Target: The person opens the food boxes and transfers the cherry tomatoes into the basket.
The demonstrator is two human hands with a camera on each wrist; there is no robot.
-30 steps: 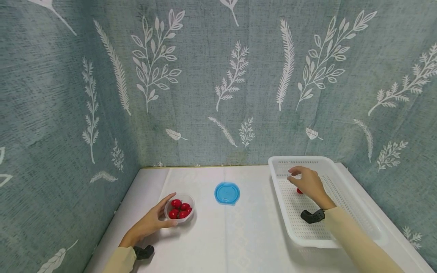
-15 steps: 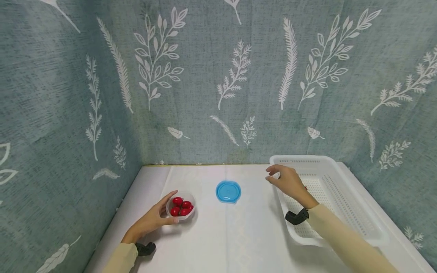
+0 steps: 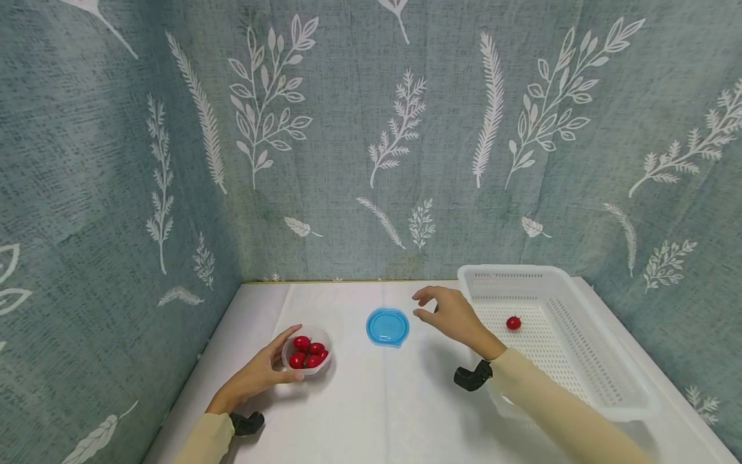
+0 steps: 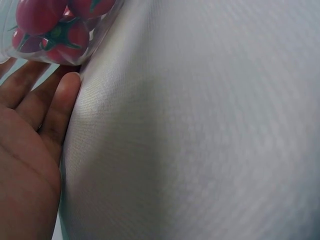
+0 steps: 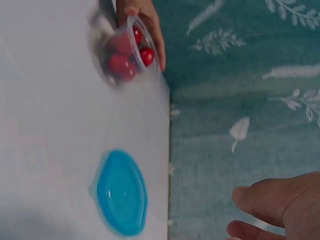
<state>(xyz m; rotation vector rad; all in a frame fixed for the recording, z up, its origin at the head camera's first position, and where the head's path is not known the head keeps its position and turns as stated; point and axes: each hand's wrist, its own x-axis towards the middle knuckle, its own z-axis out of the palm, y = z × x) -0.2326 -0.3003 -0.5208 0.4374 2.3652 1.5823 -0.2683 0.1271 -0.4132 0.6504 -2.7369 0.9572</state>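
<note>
My left hand (image 3: 255, 378) rests round a small clear plastic tub (image 3: 329, 361), thumb on the near side and fingers on the far side. Several red cherry tomatoes (image 3: 301, 343) with green stems lie inside. In the left wrist view, fingers (image 4: 62, 107) reach to the side of the tub. My right hand (image 3: 455, 316) hovers over the table between a blue lid (image 3: 388, 327) and the white basket (image 3: 585, 351). Its thumb and fingers are loosely bent and apart, with nothing showing between them. One cherry tomato (image 3: 513, 323) lies in the basket.
A white cloth (image 3: 371, 412) covers the table. Behind and to the sides hangs grey-green fabric (image 3: 336, 161) with white leaf prints. The basket has raised walls and stands at the table's right side.
My right hand has moved left out of the basket to above the table, uncovering the tomato there. My left hand stays at the tub.
</note>
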